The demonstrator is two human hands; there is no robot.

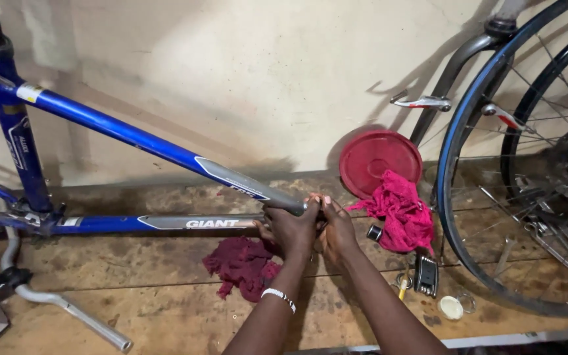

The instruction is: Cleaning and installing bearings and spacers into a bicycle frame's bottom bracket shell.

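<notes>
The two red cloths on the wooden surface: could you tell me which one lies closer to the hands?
The dark maroon cloth, crumpled just below the left hand. The brighter pink-red cloth lies farther right, beside the red disc.

Worn wooden bench (165, 309) carries dark red rag (241, 266), multi-tool (426, 274), white cap (451, 307).

Head view, looking down

We are looking from head height, close, down at the wooden surface (165, 309) facing the wall (264, 79).
</notes>
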